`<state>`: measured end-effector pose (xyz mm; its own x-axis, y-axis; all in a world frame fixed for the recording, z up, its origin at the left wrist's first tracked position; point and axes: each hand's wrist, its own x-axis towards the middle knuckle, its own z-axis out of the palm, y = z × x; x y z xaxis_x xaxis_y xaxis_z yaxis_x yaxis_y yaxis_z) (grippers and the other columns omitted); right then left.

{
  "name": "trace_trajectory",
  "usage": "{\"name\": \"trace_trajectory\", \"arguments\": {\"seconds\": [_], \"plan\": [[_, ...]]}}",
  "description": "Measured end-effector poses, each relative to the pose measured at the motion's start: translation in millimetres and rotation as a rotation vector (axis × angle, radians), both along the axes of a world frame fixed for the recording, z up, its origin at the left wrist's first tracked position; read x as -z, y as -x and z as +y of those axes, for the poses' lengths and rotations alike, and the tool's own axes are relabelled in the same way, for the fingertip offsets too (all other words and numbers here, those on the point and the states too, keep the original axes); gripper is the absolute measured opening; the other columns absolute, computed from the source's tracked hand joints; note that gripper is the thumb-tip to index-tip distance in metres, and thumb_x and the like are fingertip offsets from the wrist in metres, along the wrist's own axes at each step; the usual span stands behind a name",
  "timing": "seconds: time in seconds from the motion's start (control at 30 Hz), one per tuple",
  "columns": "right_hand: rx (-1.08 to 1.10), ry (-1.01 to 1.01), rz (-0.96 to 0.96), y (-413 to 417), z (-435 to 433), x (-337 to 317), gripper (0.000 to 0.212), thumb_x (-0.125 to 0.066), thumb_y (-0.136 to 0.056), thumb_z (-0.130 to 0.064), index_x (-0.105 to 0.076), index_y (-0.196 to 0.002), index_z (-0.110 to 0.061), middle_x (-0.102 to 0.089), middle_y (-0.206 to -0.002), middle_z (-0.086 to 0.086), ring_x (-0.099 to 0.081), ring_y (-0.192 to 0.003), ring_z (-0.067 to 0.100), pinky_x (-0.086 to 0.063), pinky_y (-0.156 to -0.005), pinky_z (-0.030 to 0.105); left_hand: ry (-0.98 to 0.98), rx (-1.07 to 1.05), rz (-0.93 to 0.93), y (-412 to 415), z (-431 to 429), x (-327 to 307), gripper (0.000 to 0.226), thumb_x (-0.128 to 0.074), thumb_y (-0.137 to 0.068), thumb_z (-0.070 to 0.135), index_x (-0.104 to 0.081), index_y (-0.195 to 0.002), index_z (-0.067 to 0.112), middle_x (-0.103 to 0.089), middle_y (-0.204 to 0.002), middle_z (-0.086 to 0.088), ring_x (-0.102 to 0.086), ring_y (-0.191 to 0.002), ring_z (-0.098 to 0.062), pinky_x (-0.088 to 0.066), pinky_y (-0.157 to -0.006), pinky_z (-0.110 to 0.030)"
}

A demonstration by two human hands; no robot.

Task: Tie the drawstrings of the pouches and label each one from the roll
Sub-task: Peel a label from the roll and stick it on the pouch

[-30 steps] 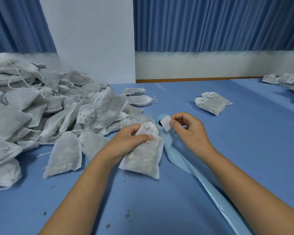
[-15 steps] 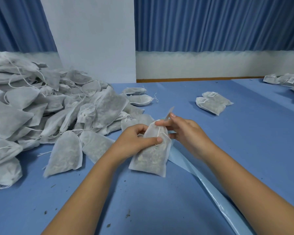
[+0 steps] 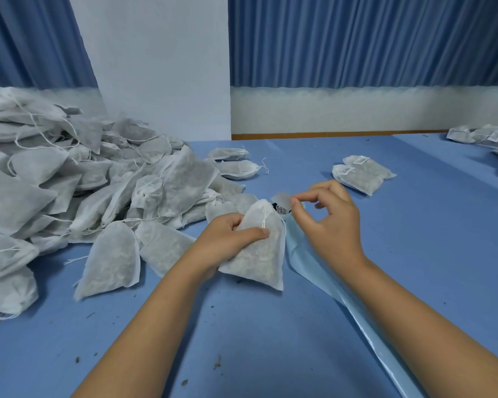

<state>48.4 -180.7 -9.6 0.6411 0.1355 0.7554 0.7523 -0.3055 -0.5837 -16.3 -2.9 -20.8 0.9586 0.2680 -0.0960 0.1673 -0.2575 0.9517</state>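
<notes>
The pouch (image 3: 256, 251) in my left hand (image 3: 227, 239) is thin, matt white non-woven cloth, sheer enough that a coarse, grainy filling shows through, and its drawstring (image 3: 263, 220) is plain white cord, as on the pile (image 3: 69, 182) beside it. The label (image 3: 281, 199) pinched in my right hand (image 3: 328, 222) looks like smooth pale paper, while the backing strip (image 3: 342, 285) is slick, glossy light-blue film. The table (image 3: 414, 239) wears a matt blue cloth cover.

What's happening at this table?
A person is labelling filled pouches. The left hand grips one white pouch near its neck; the right hand pinches a small label just above it, not yet stuck on. The blue backing strip trails across the table. A big pile of pouches lies left, two labelled pouches beyond.
</notes>
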Motion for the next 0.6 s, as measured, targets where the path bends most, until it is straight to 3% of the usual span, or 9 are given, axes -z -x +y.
{"name": "trace_trajectory", "arguments": {"seconds": [0.1, 0.17, 0.23, 0.37, 0.43, 0.5, 0.6], "plan": [[0.083, 0.120, -0.291, -0.1, 1.2, 3.7, 0.005, -0.072, -0.080, -0.012, -0.070, -0.076, -0.009, -0.056, -0.081, 0.003, -0.050, -0.079, 0.017, -0.037, -0.075, 0.019, -0.025, 0.036, -0.016, 0.5, -4.0, -0.3, 0.016, -0.079, -0.078, 0.035, -0.068, -0.078, 0.024, -0.063, -0.060, 0.016, -0.059, -0.053, -0.001, -0.040, -0.047, -0.014], [0.072, 0.212, -0.381, -0.1, 1.8, 5.0, 0.009, -0.071, -0.081, -0.014, -0.070, -0.074, -0.008, -0.057, -0.079, 0.004, -0.051, -0.076, 0.021, -0.038, -0.073, 0.024, -0.045, 0.059, -0.027, 1.5, -6.1, -0.7, 0.018, -0.078, -0.080, 0.035, -0.065, -0.072, 0.023, -0.058, -0.057, 0.016, -0.055, -0.052, -0.002, -0.038, -0.046, -0.014], [0.023, 0.321, -0.403, 0.0, 2.3, 6.8, 0.010, -0.071, -0.081, -0.016, -0.070, -0.075, -0.009, -0.057, -0.079, 0.003, -0.051, -0.075, 0.022, -0.041, -0.071, 0.031, -0.035, 0.068, -0.051, 2.6, -6.7, -1.4, 0.020, -0.077, -0.080, 0.034, -0.065, -0.070, 0.022, -0.056, -0.056, 0.014, -0.052, -0.050, -0.002, -0.037, -0.045, -0.014], [-0.118, 0.428, -0.327, 1.9, 2.9, 7.3, 0.006, -0.073, -0.079, -0.016, -0.073, -0.081, -0.011, -0.059, -0.082, 0.002, -0.053, -0.078, 0.022, -0.045, -0.068, 0.040, 0.044, 0.086, -0.094, 5.6, -6.0, -3.8, 0.013, -0.077, -0.083, 0.027, -0.074, -0.089, 0.017, -0.066, -0.070, 0.008, -0.060, -0.063, -0.005, -0.043, -0.051, -0.016], [-0.157, 0.426, -0.284, 1.1, 1.5, 5.6, 0.006, -0.074, -0.080, -0.016, -0.075, -0.084, -0.012, -0.059, -0.082, 0.001, -0.052, -0.079, 0.021, -0.046, -0.069, 0.041, 0.071, 0.100, -0.103, 7.1, -6.0, -5.5, 0.013, -0.077, -0.083, 0.022, -0.075, -0.095, 0.016, -0.073, -0.082, -0.001, -0.068, -0.075, -0.014, -0.052, -0.062, -0.024], [-0.193, 0.449, -0.259, -0.1, -1.3, 4.0, 0.008, -0.075, -0.081, -0.016, -0.077, -0.088, -0.014, -0.059, -0.084, 0.000, -0.052, -0.080, 0.020, -0.046, -0.072, 0.041, 0.144, 0.125, -0.108, 8.1, -6.1, -7.3, 0.022, -0.077, -0.080, 0.018, -0.075, -0.101, 0.013, -0.075, -0.101, -0.014, -0.072, -0.096, -0.028, -0.056, -0.085, -0.040], [-0.245, 0.473, -0.228, 0.6, -3.4, 1.5, 0.015, -0.071, -0.083, -0.019, -0.078, -0.096, -0.020, -0.059, -0.087, 0.000, -0.050, -0.083, 0.019, -0.043, -0.078, 0.032, 0.260, 0.076, -0.126, 7.0, -7.1, -8.7, 0.040, -0.074, -0.076, 0.029, -0.072, -0.104, 0.001, -0.071, -0.108, -0.024, -0.069, -0.102, -0.037, -0.052, -0.094, -0.047]]}}
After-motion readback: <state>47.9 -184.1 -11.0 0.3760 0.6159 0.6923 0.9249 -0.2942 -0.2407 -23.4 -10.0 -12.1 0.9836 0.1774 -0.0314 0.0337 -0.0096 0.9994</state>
